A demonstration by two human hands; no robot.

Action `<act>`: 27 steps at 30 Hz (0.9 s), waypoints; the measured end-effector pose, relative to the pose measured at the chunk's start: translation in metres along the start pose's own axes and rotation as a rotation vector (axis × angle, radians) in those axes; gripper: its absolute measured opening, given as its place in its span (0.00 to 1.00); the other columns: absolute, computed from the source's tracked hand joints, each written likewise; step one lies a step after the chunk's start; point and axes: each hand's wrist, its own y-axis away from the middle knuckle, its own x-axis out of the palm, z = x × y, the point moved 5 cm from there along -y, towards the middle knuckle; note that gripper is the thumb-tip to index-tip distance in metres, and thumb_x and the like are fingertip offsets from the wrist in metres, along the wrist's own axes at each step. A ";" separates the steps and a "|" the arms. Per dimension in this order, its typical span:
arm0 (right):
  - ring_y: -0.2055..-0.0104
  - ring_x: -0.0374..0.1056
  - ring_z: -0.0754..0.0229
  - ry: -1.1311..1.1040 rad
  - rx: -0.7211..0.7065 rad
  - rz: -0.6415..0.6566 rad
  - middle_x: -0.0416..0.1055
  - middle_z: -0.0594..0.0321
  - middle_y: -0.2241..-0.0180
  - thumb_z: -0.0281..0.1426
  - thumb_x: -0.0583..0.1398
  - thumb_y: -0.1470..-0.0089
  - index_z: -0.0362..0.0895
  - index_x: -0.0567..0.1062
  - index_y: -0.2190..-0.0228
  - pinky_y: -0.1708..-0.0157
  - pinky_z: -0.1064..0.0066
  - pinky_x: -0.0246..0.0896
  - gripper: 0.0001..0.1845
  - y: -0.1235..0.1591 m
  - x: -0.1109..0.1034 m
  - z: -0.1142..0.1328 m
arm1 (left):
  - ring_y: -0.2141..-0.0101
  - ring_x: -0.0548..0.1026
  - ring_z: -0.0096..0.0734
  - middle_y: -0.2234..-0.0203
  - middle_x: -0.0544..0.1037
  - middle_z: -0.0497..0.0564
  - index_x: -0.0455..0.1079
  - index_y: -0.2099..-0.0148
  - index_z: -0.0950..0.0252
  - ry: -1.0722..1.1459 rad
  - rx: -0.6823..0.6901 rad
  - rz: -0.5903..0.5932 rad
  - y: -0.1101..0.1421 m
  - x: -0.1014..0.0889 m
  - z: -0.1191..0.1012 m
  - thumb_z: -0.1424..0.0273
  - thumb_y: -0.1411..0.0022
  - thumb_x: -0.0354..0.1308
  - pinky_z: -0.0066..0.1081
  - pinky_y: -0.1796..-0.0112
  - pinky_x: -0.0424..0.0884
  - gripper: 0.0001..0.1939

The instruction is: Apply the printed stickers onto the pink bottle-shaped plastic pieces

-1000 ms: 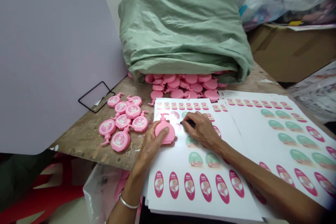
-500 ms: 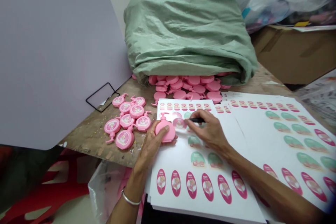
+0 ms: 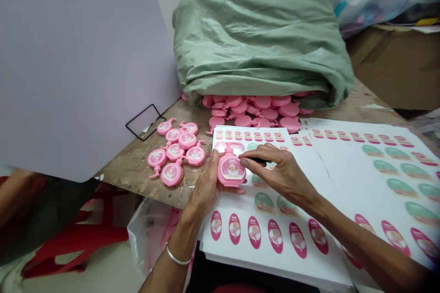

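Note:
A small pink toy pump bottle (image 3: 231, 182) is gripped along its left side by my left hand (image 3: 208, 178). Its front bears a round pink label sticker (image 3: 233, 167) with a white picture and the word BABY. My right hand (image 3: 275, 167) pinches a slim black pen-like tool (image 3: 258, 160), mostly hidden by the fingers. Those fingertips touch the sticker's right edge. Underneath both hands lies a stack of printed sticker sheets (image 3: 237, 254), with oval and dome-shaped labels on the top one.
Several labelled pump bottles (image 3: 172, 174) lie left on the wooden table (image 3: 137, 169). Plain pink ones (image 3: 263, 102) spill from a green sack (image 3: 261, 36). More sticker sheets (image 3: 350, 169) lie right. A black wire frame (image 3: 145, 122) stands by the grey panel (image 3: 85, 68). Another person's arm (image 3: 15, 194) shows far left.
The bottle's bare front now carries the round sticker, which was between my right fingers over the sheet. My right hand has come left onto the bottle. The view has shifted slightly.

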 end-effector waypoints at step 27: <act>0.74 0.63 0.61 0.078 -0.028 -0.019 0.74 0.63 0.75 0.38 0.61 0.43 0.47 0.80 0.68 0.67 0.64 0.61 0.10 0.001 0.000 -0.002 | 0.63 0.80 0.40 0.63 0.81 0.56 0.71 0.47 0.66 0.000 0.006 0.017 -0.002 0.002 0.001 0.50 0.35 0.50 0.32 0.69 0.80 0.27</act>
